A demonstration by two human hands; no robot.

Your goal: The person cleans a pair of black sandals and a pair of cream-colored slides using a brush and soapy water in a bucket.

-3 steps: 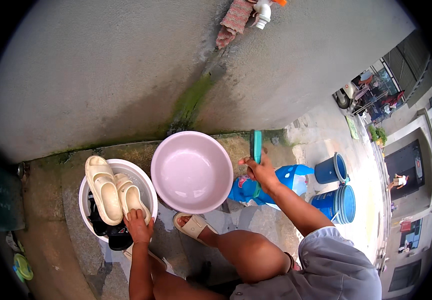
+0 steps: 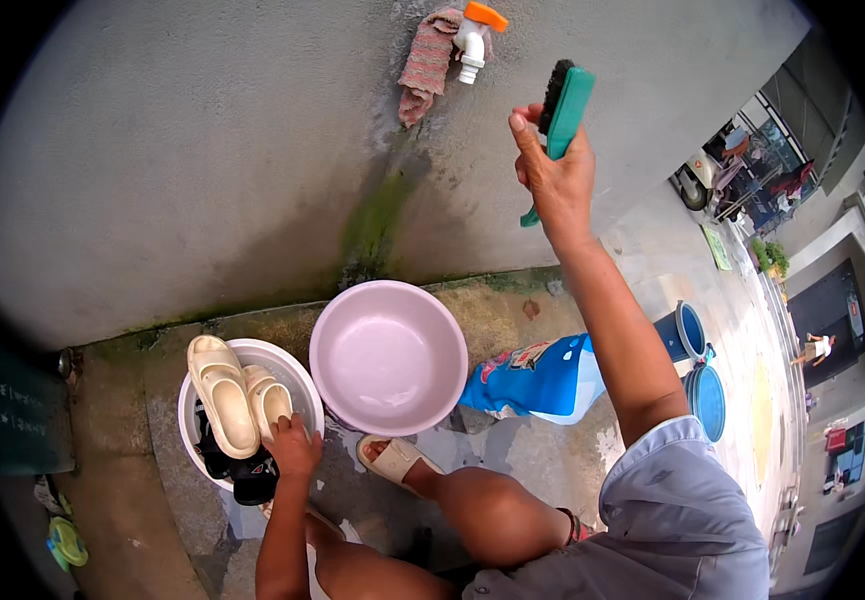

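Note:
Raised in front of the wall, my right hand is closed around a green scrubbing brush with dark bristles facing left. Low on the left, my left hand grips the near end of a cream slide sandal; its fingertips are partly hidden. That sandal rests in a whitish basin, beside a second cream slide sandal leaning over the rim. Black shoes lie beneath them. To the right of this basin stands a pink basin, with nothing in it but a shiny wet bottom.
A white tap with an orange handle and a striped cloth are on the wall. Right of the pink basin lies a blue plastic bag. Blue buckets stand beyond my right arm. A person is far off.
My right hand has risen with the brush from near the blue bag to beside the tap, turning the bristles into view. My left hand stays on the sandal.

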